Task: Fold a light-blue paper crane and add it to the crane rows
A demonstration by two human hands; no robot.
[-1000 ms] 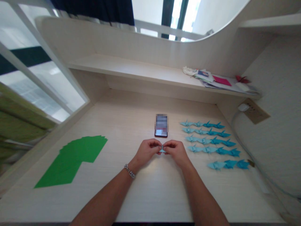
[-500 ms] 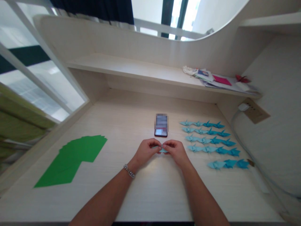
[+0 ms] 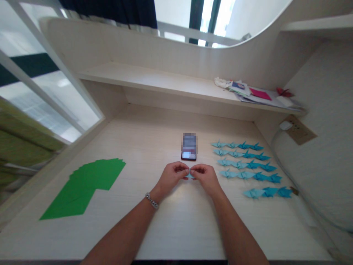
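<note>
Both my hands meet at the middle of the desk and pinch one small light-blue folded paper piece (image 3: 189, 176). My left hand (image 3: 172, 177), with a metal bracelet at the wrist, grips its left side. On the other side, my right hand (image 3: 205, 177) pinches it with curled fingers. Most of the piece is hidden between my fingertips. Just behind my hands a phone (image 3: 189, 149) lies flat on the desk. To the right, several finished blue paper cranes (image 3: 246, 165) lie in neat rows.
A fanned stack of green paper sheets (image 3: 85, 186) lies at the left of the pale wooden desk (image 3: 176, 224). A shelf behind holds papers and a pink card (image 3: 259, 94). A wall socket with a cable (image 3: 286, 127) sits at the right.
My hands have stayed in place, with only slight finger movement on the folded piece. Nothing else has moved.
</note>
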